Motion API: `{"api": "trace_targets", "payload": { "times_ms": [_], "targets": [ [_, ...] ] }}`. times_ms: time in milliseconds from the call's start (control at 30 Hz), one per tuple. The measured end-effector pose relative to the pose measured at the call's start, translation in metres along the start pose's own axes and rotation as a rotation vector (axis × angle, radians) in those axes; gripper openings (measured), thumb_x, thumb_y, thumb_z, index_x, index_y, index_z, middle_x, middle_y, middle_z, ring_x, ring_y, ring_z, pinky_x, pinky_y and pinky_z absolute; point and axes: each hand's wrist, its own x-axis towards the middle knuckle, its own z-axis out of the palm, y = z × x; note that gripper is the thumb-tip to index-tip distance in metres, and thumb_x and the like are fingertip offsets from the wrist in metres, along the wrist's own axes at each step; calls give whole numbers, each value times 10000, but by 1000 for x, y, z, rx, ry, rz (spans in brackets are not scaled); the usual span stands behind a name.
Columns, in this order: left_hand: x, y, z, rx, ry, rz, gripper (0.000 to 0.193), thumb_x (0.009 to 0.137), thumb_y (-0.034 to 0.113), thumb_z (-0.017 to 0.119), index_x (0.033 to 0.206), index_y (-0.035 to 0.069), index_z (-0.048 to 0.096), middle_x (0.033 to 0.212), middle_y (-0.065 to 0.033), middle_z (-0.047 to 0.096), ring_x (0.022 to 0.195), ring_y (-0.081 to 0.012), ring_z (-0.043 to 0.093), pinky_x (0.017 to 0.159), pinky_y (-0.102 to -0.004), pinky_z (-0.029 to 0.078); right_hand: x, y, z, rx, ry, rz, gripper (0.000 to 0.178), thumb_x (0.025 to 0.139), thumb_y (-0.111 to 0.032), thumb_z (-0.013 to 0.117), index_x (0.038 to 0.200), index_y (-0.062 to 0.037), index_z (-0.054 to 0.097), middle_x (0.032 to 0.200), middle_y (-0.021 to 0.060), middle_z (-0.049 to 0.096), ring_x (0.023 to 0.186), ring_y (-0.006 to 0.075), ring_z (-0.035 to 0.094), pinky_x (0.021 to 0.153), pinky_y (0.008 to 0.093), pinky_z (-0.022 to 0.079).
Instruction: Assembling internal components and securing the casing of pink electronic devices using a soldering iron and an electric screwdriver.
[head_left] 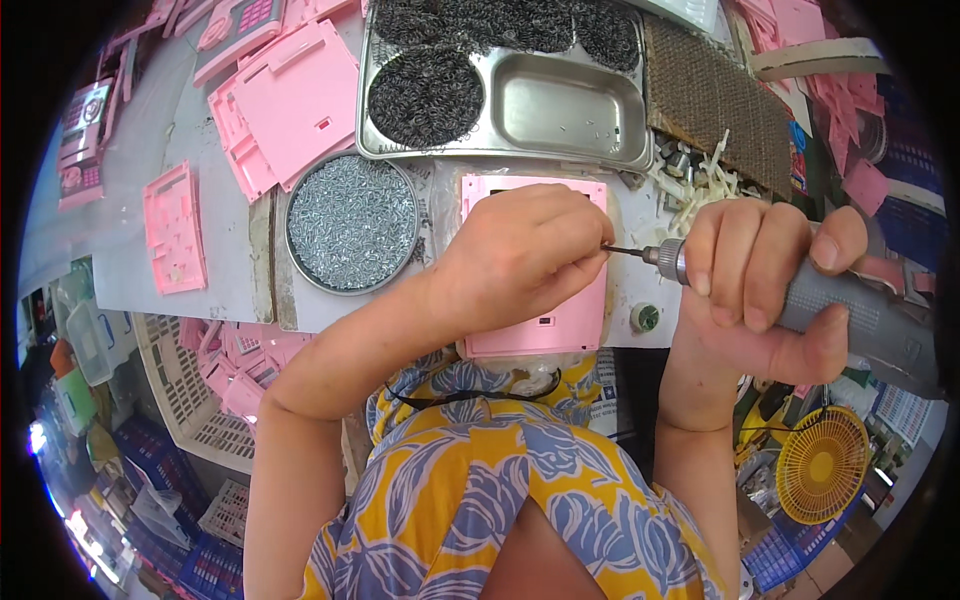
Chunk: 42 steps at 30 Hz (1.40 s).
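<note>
My right hand [745,265] is wrapped round the grey body of an electric screwdriver [870,325], its thin bit pointing left. My left hand [540,250] is closed in a pinch at the tip of that bit. Whatever the fingertips hold is too small to make out. Under my left hand lies a flat pink plastic panel [578,320], partly covered by the hand and wrist. Left of the panel stands a round metal dish [352,225] full of small silvery screws.
Beyond the panel sits a steel compartment tray [570,100] with dark coiled springs [425,98]. Pink plastic casings [300,95] are stacked at the left. A pale crate [185,390] of pink parts stands lower left. A yellow round fan grille [822,465] is lower right.
</note>
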Motion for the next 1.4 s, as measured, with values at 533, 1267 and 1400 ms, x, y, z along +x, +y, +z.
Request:
{"api": "trace_targets", "payload": {
  "times_ms": [533,1267,1400],
  "targets": [
    [-8,4,7,23,25,30,178,737,-25,741,802,50,595,835,-90,652,749,-284,651,646,-370,540,-5,-1,-3,-7,-55,-14,320,968,-370,622,1168,-146,511,650,-43,538,501,90,491,555,275,443],
    [-32,11,-2,178,-123,-185,232,811,74,766,745,46,546,711,-108,522,675,-320,530,619,-430,442,-4,68,-35,-59,215,1,211,932,-109,572,1105,-44,472,668,52,489,544,135,458,531,336,435],
    [-34,11,-5,129,-129,-204,228,804,71,766,749,47,547,710,-104,517,676,-316,528,615,-427,440,-8,72,-30,-198,172,81,149,962,-152,515,1077,-81,451,659,41,446,561,146,429,548,341,406]
  ]
}}
